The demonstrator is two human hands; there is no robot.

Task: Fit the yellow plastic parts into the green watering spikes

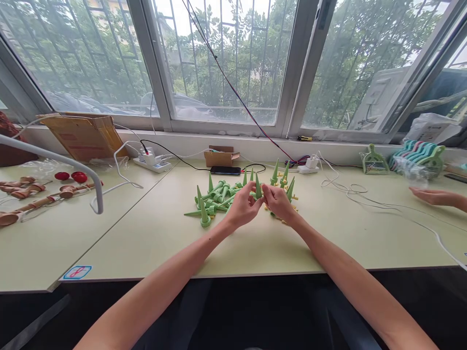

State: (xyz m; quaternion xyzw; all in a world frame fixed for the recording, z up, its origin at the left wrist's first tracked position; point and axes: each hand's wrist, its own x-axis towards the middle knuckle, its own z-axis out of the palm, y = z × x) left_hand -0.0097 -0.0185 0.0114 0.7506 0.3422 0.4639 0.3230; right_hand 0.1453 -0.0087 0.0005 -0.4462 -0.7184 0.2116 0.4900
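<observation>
My left hand (242, 205) is closed around a green plastic cone-shaped spike (258, 187), its point upward. My right hand (280, 201) is pinched right beside that spike; whatever sits between its fingertips is too small and hidden to name. Left of my hands lies a heap of green spikes (219, 194), mostly on their sides, with a few upright ones such as the front spike (205, 216). Behind and around my right hand, several more green spikes (275, 173) stand upright among small yellow parts (295, 198), partly covered by the hand.
A black phone (225, 170) lies before a small cardboard box (221, 156). Wooden toys (32, 189), red balls (79, 177) and a white metal arm (73, 160) are at left. Power strips (155, 164), cables (350, 189) and green dustpans (375, 160) line the back. Another person's hand (434, 196) rests right.
</observation>
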